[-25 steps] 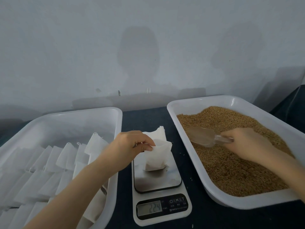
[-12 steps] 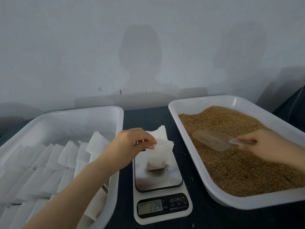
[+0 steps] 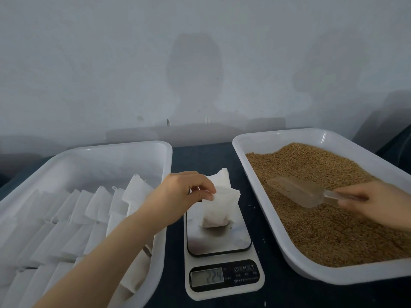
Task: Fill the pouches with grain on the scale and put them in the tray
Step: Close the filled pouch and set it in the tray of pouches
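The left hand (image 3: 178, 194) pinches the top edge of the pouch (image 3: 219, 210) between thumb and fingers, I think to hold its mouth up for filling. The pouch stands on the scale (image 3: 219, 241) just under this pinch. The right hand (image 3: 373, 201) is wrapped around the handle of the scoop (image 3: 295, 191), its bowl low over the grain (image 3: 322, 230) in front of the grip.
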`<move>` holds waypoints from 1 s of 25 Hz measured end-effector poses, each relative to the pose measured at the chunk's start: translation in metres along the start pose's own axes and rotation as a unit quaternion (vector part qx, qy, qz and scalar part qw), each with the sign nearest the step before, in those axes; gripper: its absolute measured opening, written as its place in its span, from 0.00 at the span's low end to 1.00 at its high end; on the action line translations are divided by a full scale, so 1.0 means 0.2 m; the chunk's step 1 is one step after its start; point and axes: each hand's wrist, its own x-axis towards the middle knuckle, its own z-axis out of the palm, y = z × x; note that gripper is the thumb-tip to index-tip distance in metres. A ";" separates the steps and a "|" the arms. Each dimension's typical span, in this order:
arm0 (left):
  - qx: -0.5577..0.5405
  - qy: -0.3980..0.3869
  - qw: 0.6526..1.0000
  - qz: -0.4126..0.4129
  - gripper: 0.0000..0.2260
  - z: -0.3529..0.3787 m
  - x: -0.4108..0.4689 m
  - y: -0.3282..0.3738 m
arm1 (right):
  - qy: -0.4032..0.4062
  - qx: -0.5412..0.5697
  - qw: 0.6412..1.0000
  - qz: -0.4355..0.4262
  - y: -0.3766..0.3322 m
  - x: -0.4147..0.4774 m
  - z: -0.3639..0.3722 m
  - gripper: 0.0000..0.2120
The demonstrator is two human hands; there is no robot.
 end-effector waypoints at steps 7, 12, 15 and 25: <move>0.003 0.005 1.000 -0.009 0.14 0.01 0.00 0.01 | 0.107 0.037 0.992 -0.053 0.00 -0.06 -0.08 0.23; -0.003 -0.004 1.000 0.010 0.14 0.01 0.00 0.00 | 0.109 -0.005 0.983 -0.146 -0.21 -0.09 -0.21 0.23; -0.001 -0.008 1.000 0.022 0.10 0.01 0.00 0.00 | 0.088 -0.031 0.978 -0.187 -0.33 -0.07 -0.24 0.23; -0.007 -0.023 0.999 0.026 0.04 0.02 0.00 0.01 | 0.073 -0.116 0.951 -0.276 -0.51 0.04 -0.28 0.21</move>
